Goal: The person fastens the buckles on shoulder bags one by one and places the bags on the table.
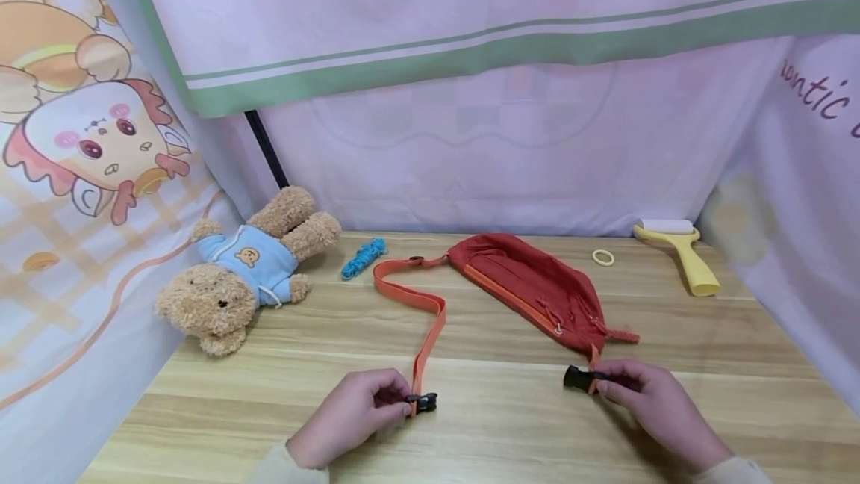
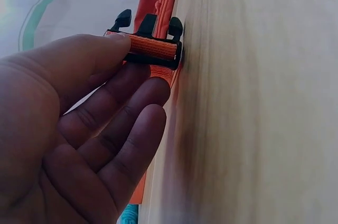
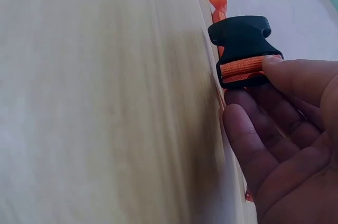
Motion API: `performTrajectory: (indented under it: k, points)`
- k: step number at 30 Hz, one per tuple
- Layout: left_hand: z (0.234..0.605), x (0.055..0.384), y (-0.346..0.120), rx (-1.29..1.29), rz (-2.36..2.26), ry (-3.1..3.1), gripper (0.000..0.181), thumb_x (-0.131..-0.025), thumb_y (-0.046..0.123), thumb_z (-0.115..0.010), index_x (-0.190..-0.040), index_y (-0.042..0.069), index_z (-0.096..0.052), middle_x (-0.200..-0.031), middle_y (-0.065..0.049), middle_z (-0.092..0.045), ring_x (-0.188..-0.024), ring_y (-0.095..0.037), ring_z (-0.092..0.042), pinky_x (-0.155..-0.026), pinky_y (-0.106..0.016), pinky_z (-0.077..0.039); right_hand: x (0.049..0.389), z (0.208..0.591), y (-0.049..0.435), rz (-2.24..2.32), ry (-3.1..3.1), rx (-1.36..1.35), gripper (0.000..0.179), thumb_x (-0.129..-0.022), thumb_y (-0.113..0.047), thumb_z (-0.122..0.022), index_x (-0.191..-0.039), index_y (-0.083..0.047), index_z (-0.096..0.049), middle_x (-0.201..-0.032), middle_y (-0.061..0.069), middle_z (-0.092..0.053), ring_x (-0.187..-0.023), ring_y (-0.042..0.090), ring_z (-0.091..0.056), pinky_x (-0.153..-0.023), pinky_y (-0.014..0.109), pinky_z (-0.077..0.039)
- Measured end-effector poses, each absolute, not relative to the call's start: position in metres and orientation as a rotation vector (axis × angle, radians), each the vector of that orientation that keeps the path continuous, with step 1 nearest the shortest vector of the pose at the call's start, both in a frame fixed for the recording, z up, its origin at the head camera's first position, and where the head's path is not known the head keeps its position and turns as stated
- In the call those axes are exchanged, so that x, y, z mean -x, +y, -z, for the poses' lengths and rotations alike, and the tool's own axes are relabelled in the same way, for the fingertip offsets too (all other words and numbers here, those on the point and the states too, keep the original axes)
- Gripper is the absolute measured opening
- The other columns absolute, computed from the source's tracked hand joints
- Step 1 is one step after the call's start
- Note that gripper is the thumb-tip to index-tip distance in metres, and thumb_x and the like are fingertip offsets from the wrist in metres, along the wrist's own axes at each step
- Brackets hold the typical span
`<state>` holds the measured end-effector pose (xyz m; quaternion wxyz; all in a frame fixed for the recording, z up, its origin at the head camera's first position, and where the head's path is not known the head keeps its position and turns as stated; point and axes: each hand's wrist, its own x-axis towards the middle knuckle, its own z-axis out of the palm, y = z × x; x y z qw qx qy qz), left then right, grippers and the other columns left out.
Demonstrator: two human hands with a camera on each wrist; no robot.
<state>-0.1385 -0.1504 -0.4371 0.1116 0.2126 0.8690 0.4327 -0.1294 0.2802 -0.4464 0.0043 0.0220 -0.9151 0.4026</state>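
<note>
Left hand (image 1: pixel 354 415) is pinching a black plastic pronged buckle half (image 1: pixel 426 402) on an orange webbing strap (image 1: pixel 435 323), a red fabric waist bag (image 1: pixel 527 286) is lying beyond and between both hands, and right hand (image 1: pixel 655 403) is pinching the black plastic socket half (image 1: pixel 576 378).

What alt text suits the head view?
Left hand pinches one black buckle half, right hand the other half, unjoined, with their red waist bag on a wooden table. A teddy bear lies at left, a yellow lint roller at right.
</note>
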Motion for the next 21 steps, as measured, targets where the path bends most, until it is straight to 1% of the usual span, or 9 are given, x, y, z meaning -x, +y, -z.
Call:
performTrajectory:
  k: [5,12,16,21]
  points:
    - [0.439,0.139,-0.149,-0.639,-1.28,2.552,0.005,-0.092,0.02,-0.075,-0.092,0.024,-0.071,-0.089,0.013,-0.071,-0.082,-0.003,-0.065,-0.07,-0.024,-0.053,0.128,0.446,0.277,-1.269,-2.859,-0.07,0.014,-0.092,-0.019,-0.074,-0.106,-0.018,-0.075,-0.105,-0.004,-0.073,-0.096,0.002,-0.062,-0.08,0.022,-0.05]
    - [0.44,0.14,-0.147,-0.635,-1.296,2.535,0.004,-0.093,0.019,-0.073,-0.092,0.022,-0.072,-0.09,0.012,-0.071,-0.083,-0.004,-0.066,-0.071,-0.024,-0.054,0.125,0.445,0.27,-1.323,-2.806,-0.128,0.014,-0.09,-0.016,-0.076,-0.104,-0.014,-0.075,-0.103,-0.002,-0.073,-0.091,0.002,-0.063,-0.078,0.023,-0.051]
    - [0.44,0.141,-0.147,-0.624,-1.295,2.523,0.001,-0.094,0.021,-0.073,-0.093,0.02,-0.072,-0.091,0.013,-0.071,-0.083,-0.004,-0.066,-0.071,-0.024,-0.053,0.124,0.445,0.267,-1.342,-2.786,-0.159,0.014,-0.09,-0.016,-0.076,-0.104,-0.014,-0.075,-0.102,-0.003,-0.073,-0.09,0.002,-0.063,-0.078,0.023,-0.052]
    - [0.441,0.141,-0.147,-0.617,-1.304,2.516,0.004,-0.093,0.024,-0.074,-0.095,0.02,-0.073,-0.09,0.014,-0.071,-0.082,-0.005,-0.066,-0.07,-0.024,-0.053,0.122,0.445,0.263,-1.417,-2.764,-0.175,0.016,-0.09,-0.015,-0.075,-0.106,-0.012,-0.074,-0.101,-0.003,-0.073,-0.088,0.003,-0.064,-0.077,0.023,-0.052]
